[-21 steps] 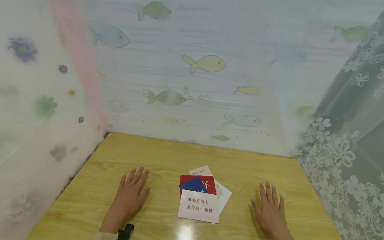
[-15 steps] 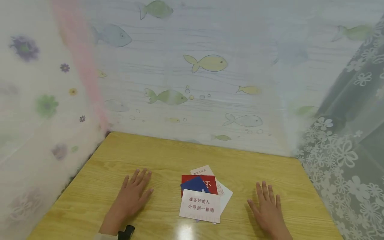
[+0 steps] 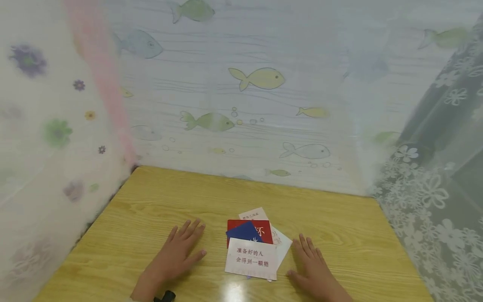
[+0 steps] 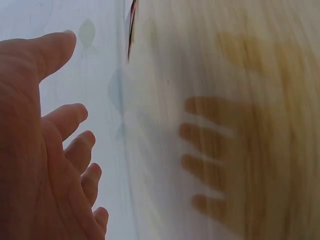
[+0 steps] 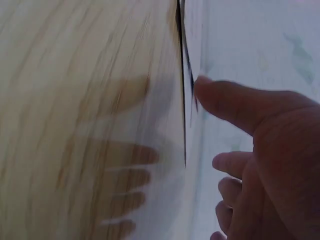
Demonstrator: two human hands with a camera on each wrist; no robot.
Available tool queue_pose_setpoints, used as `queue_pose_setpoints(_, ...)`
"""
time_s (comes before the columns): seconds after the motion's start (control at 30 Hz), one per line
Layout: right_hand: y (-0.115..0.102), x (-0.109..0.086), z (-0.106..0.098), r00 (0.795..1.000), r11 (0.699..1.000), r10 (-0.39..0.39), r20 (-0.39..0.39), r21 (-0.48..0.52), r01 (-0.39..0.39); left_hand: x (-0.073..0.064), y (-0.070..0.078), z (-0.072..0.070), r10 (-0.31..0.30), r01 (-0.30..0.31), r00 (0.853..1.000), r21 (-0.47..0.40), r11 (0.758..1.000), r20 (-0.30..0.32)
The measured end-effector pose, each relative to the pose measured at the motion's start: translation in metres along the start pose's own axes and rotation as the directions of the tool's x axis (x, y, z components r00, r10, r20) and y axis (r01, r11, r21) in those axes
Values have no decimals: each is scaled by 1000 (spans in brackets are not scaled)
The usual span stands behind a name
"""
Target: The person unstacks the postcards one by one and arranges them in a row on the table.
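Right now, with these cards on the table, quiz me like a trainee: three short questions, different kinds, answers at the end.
1. True or false: the blue card lies over part of the red card.
2. Multiple choice: what does the left hand hold?
A) the red card
B) the blue card
C) nothing
3. Short answer: what covers the near part of the blue card?

Key:
1. True.
2. C.
3. The pale card with two printed lines.

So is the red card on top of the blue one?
No, the blue card lies over the red card and hides part of it.
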State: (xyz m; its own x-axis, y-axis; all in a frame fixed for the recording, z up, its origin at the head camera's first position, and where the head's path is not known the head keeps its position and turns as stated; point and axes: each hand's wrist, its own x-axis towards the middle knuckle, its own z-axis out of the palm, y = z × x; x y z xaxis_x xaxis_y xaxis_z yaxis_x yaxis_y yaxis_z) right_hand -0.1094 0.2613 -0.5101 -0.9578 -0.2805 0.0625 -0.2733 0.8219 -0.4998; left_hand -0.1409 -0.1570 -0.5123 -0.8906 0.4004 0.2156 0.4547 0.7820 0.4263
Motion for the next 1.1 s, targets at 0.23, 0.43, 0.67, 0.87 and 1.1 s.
queue_pose_setpoints(0.23,-19,8,2,994,996,-79,75,47,75,5,9,10,30,-27,996,-45,999,84)
queue_pose_setpoints(0.43,-21,16,7,984,988,-155,92,-1,155,6,17,16,37,-27,987,-64,998,157)
queue_pose_setpoints(0.67,-19,22,10,980,991,-137,145,32,133,11,22,19,64,-51,980,-69,996,189)
queue_pose_setpoints(0.87,-16,26,11,978,990,-143,151,5,144,15,25,22,94,-75,975,-95,993,204)
queue_pose_setpoints(1.1,-16,27,9,977,991,-134,167,22,132,24,28,25,102,-76,966,-115,990,237)
